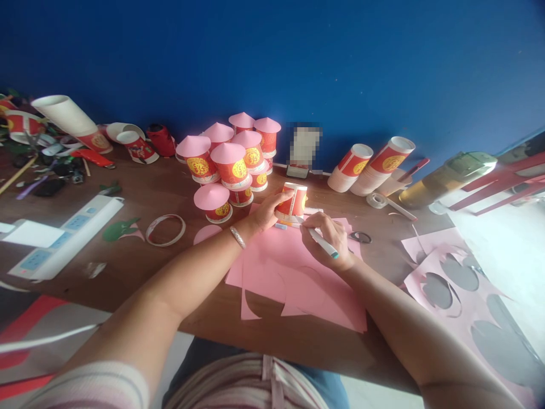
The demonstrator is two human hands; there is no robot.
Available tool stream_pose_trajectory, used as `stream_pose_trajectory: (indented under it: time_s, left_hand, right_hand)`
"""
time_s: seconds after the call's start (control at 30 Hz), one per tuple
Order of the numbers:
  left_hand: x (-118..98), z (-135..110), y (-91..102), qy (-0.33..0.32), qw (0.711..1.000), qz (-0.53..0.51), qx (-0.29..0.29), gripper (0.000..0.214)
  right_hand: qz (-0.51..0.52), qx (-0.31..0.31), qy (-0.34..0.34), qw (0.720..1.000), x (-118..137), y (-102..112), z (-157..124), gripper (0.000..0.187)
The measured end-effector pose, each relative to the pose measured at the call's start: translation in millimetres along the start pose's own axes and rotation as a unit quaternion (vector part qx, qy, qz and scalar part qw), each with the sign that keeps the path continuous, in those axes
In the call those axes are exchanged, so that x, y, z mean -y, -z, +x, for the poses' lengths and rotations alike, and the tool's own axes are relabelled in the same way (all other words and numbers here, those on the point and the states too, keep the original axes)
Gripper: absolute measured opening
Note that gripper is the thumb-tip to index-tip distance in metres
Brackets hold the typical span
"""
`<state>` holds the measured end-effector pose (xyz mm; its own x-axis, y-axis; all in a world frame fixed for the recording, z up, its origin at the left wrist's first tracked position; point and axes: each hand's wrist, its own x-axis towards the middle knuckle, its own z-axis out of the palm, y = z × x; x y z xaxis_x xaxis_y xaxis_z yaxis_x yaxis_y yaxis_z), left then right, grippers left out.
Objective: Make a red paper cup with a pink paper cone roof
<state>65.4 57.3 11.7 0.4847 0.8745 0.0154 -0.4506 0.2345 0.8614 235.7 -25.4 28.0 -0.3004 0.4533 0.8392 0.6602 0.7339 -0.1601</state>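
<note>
My left hand grips a red paper cup with a gold print, held over the pink paper. In my right hand is a white marker pen with a teal end. Its tip points at the lower rim of the cup; whether it touches I cannot tell. Pink paper sheets, some with curved cut edges, lie under both hands. Beside my right hand, the dark handles of scissors show at the edge of the sheets. Left of the cup stand several stacked red cups topped with pink paper cones.
Stacked cups and a tape roll are at the back right, near a large bottle. Pink scraps with round holes lie at right. A power strip and a tape ring are at left. A phone leans against the wall.
</note>
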Motion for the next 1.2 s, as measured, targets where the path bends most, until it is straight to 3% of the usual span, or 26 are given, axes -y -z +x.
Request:
stream_pose_trajectory:
  time_s: [0.23,0.6,0.97,1.2]
  left_hand:
    - [-6,-7,-3.2,-0.011,0.999,0.043,0.009,0.043]
    - [2,-1,3.4,-0.006,0.999,0.035,0.015,0.049]
    - [-11,-9,-3.5,0.010,0.998,0.061,0.008,0.040]
    - [-5,-7,-0.3,0.014,0.998,0.066,0.000,0.045]
  right_hand:
    - [-0.012,-0.005,-0.012,1.000,0,1,0,0.019]
    - [-0.023,0.002,-0.020,1.000,-3,-2,-3,0.015]
    - [-0.011,0.017,-0.013,1.000,-4,-3,-5,0.014]
    - [-0.012,0.001,-0.034,0.999,-4,-3,-4,0.014]
